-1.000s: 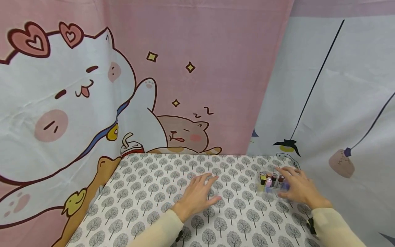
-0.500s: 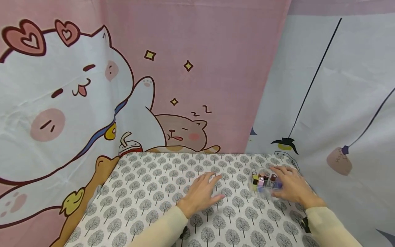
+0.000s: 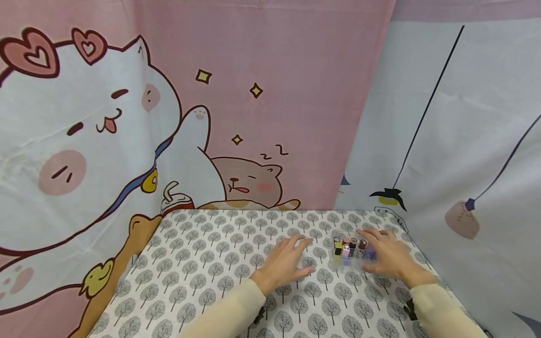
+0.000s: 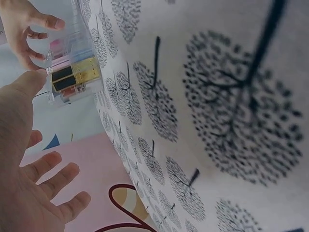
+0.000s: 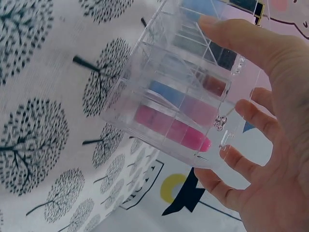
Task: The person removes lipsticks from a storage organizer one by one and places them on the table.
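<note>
A clear plastic lipstick organizer [image 3: 355,264] stands on the right part of the table, with several lipsticks in its compartments. My right hand [image 3: 390,260] grips its right end, thumb on the near side and fingers at the far side. Through the clear wall in the right wrist view, a bright pink lipstick [image 5: 171,128] fills the end slot. A gold-and-black lipstick [image 4: 75,75] shows at the opposite end in the left wrist view. To the left of the organizer, my left hand [image 3: 281,267] hovers over the table, fingers spread and holding nothing.
A white cloth printed with grey trees [image 3: 203,281] covers the table. Behind it hangs a pink cartoon curtain [image 3: 296,94], and a pale curtain [image 3: 486,141] runs along the right side.
My right hand and the lipstick organizer have moved left together across the table. My left hand has shifted slightly right, so the gap between the hands is narrower.
</note>
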Motion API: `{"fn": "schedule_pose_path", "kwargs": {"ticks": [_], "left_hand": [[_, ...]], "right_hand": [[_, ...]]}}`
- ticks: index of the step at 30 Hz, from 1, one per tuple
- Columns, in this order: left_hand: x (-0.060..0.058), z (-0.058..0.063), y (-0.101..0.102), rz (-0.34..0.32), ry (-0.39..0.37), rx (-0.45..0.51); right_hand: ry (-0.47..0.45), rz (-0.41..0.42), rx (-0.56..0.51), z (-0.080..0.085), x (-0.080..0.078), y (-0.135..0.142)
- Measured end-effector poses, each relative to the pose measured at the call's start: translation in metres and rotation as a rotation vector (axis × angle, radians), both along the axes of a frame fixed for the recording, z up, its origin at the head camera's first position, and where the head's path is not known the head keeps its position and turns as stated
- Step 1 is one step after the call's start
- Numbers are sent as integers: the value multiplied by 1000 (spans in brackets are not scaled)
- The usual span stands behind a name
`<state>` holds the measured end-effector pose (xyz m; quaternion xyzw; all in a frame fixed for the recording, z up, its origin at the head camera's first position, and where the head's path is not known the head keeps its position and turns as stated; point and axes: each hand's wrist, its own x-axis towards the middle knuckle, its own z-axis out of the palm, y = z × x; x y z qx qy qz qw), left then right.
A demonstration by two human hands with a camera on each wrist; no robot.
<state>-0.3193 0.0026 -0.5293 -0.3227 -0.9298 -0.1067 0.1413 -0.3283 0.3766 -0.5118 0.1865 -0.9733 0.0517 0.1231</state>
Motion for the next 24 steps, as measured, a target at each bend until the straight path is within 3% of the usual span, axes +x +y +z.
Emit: {"fn": "schedule_pose_path", "kwargs": {"ticks": [11, 24], "left_hand": [[-2, 0, 18, 6, -70, 19], [-7, -1, 20, -16, -115, 32]], "right_hand": [[19, 38, 11, 3, 7, -21], [25, 88, -13, 2, 13, -41]]}}
